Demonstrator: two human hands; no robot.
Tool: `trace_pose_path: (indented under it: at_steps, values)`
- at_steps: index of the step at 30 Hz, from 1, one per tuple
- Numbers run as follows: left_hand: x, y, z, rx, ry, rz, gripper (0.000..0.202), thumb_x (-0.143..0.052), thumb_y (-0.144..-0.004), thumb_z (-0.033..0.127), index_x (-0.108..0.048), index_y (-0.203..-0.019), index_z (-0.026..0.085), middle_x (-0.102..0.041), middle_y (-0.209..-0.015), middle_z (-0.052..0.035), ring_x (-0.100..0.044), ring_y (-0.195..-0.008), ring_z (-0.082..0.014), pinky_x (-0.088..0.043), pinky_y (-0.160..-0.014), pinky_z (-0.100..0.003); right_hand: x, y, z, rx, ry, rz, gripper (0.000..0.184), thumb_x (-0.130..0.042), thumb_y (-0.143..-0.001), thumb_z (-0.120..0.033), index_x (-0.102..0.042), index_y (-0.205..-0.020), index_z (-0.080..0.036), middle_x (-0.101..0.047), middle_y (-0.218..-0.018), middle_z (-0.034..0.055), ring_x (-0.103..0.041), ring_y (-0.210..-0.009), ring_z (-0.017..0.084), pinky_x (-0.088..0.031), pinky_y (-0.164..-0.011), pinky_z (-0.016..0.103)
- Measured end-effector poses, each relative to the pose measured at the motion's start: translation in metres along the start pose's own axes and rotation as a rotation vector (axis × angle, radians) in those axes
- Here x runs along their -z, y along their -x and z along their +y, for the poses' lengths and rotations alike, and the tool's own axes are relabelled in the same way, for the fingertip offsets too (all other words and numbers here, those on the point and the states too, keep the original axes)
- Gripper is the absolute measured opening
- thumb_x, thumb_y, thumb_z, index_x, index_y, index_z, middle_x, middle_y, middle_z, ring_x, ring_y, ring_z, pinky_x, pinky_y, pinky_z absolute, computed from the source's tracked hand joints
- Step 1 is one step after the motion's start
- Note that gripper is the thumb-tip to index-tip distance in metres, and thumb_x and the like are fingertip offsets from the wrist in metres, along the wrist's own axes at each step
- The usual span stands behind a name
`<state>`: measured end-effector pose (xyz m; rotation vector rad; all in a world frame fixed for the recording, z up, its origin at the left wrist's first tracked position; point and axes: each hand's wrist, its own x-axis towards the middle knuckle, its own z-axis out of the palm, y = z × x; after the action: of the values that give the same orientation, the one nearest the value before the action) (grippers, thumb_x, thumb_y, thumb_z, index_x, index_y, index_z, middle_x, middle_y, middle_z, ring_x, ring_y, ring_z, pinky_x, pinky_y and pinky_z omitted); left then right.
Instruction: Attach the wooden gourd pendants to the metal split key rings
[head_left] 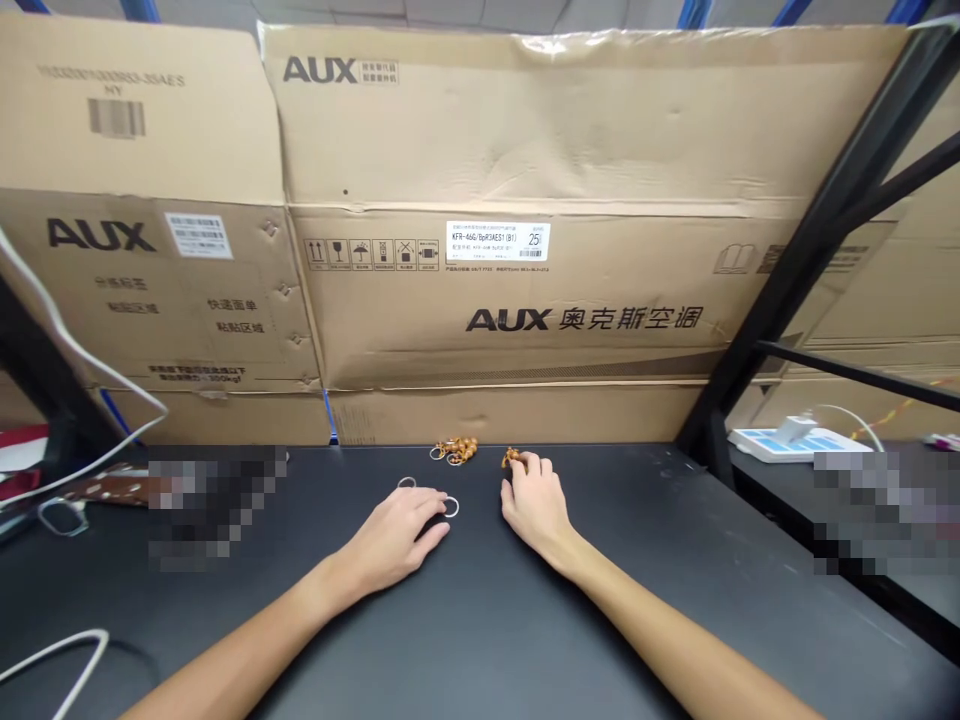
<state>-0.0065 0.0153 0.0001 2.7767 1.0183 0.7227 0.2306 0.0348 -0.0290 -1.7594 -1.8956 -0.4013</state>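
My left hand rests on the black table with its fingers stretched out and the thumb apart. At its fingertips lies a silver key ring, and another key ring shows just behind its knuckles. Whatever lies under the palm is hidden. Further right, my right hand has its fingers curled at a small amber-brown keychain charm, which sticks out past the fingertips. Between and beyond the hands sits a small pile of amber-brown keychains with silver rings, near the table's back edge.
Large cardboard boxes form a wall behind the black table. Glasses, a brown dotted item and a white cable are at left. Black metal posts and a white power strip stand at right.
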Motion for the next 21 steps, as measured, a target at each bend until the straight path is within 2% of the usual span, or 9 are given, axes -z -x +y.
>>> trace_pose_path:
  at_steps: [4, 7, 11, 16, 21]
  values:
    - [-0.004, -0.002, -0.002, 0.046, -0.021, 0.064, 0.015, -0.054, -0.089, 0.031, -0.064, -0.093, 0.021, -0.070, -0.103, -0.0046, -0.063, -0.098, -0.0210, -0.044, -0.091, -0.036, -0.003, 0.001, 0.000, 0.124, -0.212, 0.004, 0.020, -0.045, -0.080, -0.006, -0.059, -0.092, -0.013, -0.055, -0.097, 0.0149, -0.052, -0.092, 0.027, -0.049, -0.081, 0.040]
    - [-0.006, -0.003, -0.003, 0.096, -0.069, 0.072, 0.016, -0.059, -0.086, 0.034, -0.063, -0.081, 0.020, -0.071, -0.093, -0.0041, -0.064, -0.090, -0.0210, -0.045, -0.085, -0.035, -0.001, 0.003, -0.003, 0.250, -0.442, -0.023, 0.025, -0.041, -0.081, -0.004, -0.056, -0.097, -0.017, -0.054, -0.097, 0.0103, -0.054, -0.092, 0.022, -0.050, -0.084, 0.036]
    - [-0.005, -0.003, -0.002, 0.047, -0.133, 0.035, 0.014, -0.056, -0.089, 0.031, -0.063, -0.082, 0.020, -0.070, -0.090, -0.0045, -0.064, -0.087, -0.0206, -0.046, -0.082, -0.034, 0.003, 0.004, -0.008, 0.354, -0.647, -0.087, 0.030, -0.041, -0.083, -0.005, -0.051, -0.107, -0.020, -0.054, -0.103, 0.0078, -0.057, -0.089, 0.018, -0.050, -0.083, 0.032]
    - [-0.006, -0.002, -0.002, -0.042, -0.192, 0.025, 0.021, -0.043, -0.094, 0.024, -0.063, -0.089, 0.019, -0.068, -0.091, -0.0071, -0.063, -0.086, -0.0206, -0.047, -0.083, -0.035, 0.005, 0.005, -0.009, 0.379, -0.699, -0.114, 0.027, -0.044, -0.084, -0.008, -0.051, -0.107, -0.020, -0.057, -0.101, 0.0070, -0.058, -0.092, 0.018, -0.049, -0.084, 0.033]
    - [-0.009, -0.002, -0.006, 0.018, -0.004, 0.077, 0.021, -0.041, -0.095, 0.023, -0.062, -0.095, 0.020, -0.067, -0.099, -0.0059, -0.061, -0.090, -0.0188, -0.046, -0.086, -0.034, 0.008, 0.005, -0.011, 0.333, -0.540, -0.110, 0.020, -0.058, -0.082, -0.020, -0.057, -0.103, -0.019, -0.058, -0.097, 0.0077, -0.055, -0.092, 0.023, -0.048, -0.084, 0.038]
